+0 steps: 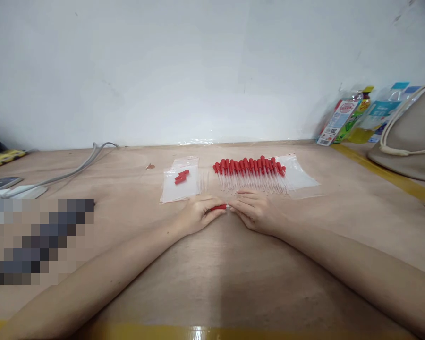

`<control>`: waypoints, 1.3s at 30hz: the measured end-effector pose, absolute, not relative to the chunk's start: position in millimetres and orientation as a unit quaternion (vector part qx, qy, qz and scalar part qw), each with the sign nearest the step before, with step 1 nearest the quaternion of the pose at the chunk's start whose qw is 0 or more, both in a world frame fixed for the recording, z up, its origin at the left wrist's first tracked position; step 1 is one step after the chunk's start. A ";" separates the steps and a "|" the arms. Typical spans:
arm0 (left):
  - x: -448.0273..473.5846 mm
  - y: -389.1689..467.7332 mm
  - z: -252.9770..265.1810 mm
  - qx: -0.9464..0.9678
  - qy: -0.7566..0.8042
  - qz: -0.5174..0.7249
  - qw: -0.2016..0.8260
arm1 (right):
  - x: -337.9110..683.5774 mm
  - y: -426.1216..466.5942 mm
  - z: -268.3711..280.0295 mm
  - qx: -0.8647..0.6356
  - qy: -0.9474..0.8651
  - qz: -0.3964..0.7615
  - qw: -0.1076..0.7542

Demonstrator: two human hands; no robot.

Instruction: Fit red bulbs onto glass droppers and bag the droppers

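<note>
My left hand (195,216) is closed around a red rubber dropper bulb (218,207), pinched between thumb and fingers. From the right, my right hand (255,213) grips a clear dropper tube (228,206), its short visible end meeting the bulb's mouth; most of the tube is hidden by the fingers. Just beyond the hands lies a row of droppers (250,166) with red bulbs pointing to the wall. A few loose red bulbs (180,178) rest on a plastic bag (170,192) at the left. Between bag and row are several bare clear tubes (204,182).
Another plastic bag (302,177) lies partly under the row's right end. A carton (340,122), bottles (366,127) and a beige bag (411,132) stand at the back right. A grey cable (76,167) and phone (2,183) lie at the left. A blurred-out patch covers the near left.
</note>
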State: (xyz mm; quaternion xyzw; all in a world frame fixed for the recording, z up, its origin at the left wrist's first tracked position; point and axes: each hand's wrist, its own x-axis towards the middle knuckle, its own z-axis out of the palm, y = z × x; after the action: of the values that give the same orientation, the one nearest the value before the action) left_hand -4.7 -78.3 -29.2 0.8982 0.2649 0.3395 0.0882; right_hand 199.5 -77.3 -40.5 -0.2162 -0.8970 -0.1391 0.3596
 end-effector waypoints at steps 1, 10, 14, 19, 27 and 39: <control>-4.7 -77.9 -29.3 0.898 0.265 0.339 0.088 | 199.0 -76.6 -41.0 -0.218 -0.897 -0.134 0.360; -6.8 -73.8 -31.9 0.886 0.271 0.372 0.059 | 195.6 -81.0 -32.6 -0.285 -0.893 -0.167 0.305; -9.2 -72.9 -33.5 0.857 0.332 0.393 0.011 | 201.3 -85.1 -22.9 -0.332 -0.884 -0.202 0.260; -10.9 -72.3 -34.8 0.824 0.441 0.354 0.045 | 210.5 -62.1 -10.4 -0.487 -0.811 -0.075 0.315; -9.6 -72.8 -33.4 0.851 0.437 0.276 0.091 | 156.8 -5.9 4.8 -0.666 -0.687 0.067 0.283; -10.2 -73.8 -34.0 0.858 0.426 0.274 0.088 | 135.3 7.9 -4.5 -0.693 -0.701 0.012 0.165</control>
State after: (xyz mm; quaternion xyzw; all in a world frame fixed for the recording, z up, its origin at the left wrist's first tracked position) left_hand -10.2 -73.8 -34.0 0.8576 0.4264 0.2740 0.0878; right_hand 135.3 7.9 -4.5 -0.6933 -0.7013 0.0120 0.1654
